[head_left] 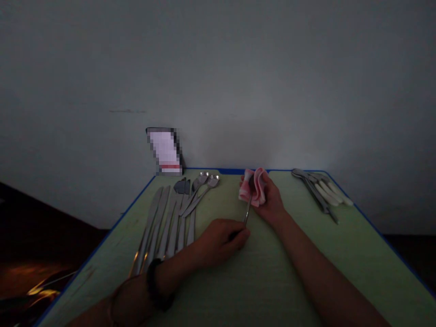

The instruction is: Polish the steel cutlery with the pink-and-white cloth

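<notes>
My left hand (221,238) is closed around the handle end of a metal spoon (247,211), low over the middle of the table. The spoon points away from me, and its dark bowl end sits partly hidden in the folds of a pink and white cloth (259,186). That cloth is bunched in my right hand (271,200), whose fingers wrap behind it and around the spoon's end. Left of my hands, table knives (157,222) and other metal cutlery lie side by side, with small shiny spoons (213,181) at their far end. My left forearm covers some lower handles.
A phone (166,150) with a blurred screen leans against the grey wall (238,81) at the back left. On the right lie several white-handled pieces of cutlery (329,190) beside dark metal ones (315,193). Blue edging borders the pale green table (272,281).
</notes>
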Available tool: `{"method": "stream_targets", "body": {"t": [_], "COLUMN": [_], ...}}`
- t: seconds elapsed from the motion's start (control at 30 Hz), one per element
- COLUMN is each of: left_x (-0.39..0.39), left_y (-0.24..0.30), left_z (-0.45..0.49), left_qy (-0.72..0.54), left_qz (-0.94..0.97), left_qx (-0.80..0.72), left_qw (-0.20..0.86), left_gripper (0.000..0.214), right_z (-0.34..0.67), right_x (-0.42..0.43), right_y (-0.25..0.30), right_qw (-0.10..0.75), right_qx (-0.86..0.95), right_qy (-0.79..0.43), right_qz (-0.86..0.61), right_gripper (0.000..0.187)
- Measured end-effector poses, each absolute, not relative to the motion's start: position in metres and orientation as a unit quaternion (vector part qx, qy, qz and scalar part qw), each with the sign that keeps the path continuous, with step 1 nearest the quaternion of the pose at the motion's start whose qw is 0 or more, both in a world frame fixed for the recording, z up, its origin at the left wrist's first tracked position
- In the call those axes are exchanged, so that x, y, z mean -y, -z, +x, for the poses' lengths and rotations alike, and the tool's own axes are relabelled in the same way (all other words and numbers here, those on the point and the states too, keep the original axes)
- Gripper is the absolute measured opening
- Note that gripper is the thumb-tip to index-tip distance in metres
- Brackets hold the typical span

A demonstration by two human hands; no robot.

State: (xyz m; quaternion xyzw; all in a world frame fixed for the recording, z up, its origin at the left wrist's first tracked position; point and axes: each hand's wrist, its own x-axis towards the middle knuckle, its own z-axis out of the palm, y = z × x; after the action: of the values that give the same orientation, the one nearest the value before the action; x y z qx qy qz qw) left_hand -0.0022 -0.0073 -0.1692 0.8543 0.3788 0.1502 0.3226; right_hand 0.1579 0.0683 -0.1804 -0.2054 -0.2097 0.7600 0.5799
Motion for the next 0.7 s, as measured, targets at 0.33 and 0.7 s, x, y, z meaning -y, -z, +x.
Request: {"method": "stream_targets", "body": {"t": [0.33,0.7], "left_x": [0.007,0.005], "left_y": [0.164,0.168], "left_z": [-0.004,-0.005], "left_qy": [-0.222,-0.197], "left_qz": [0.794,0.758], "left_qx": [-0.416,-0.388], "left_qw": [0.384,0.485], "left_gripper": [0.036,0.053], "right_z": [0.164,0.154], "right_x": [-0.069,-0.073], "right_y": [0.183,0.193], "right_qw": [0.601,0.626], "right_qx": [0.144,0.235], "right_qy": [-0.767,-0.674], "right_qz": [-0.171,-0.314], "right_gripper": [0.047,0.022]}}
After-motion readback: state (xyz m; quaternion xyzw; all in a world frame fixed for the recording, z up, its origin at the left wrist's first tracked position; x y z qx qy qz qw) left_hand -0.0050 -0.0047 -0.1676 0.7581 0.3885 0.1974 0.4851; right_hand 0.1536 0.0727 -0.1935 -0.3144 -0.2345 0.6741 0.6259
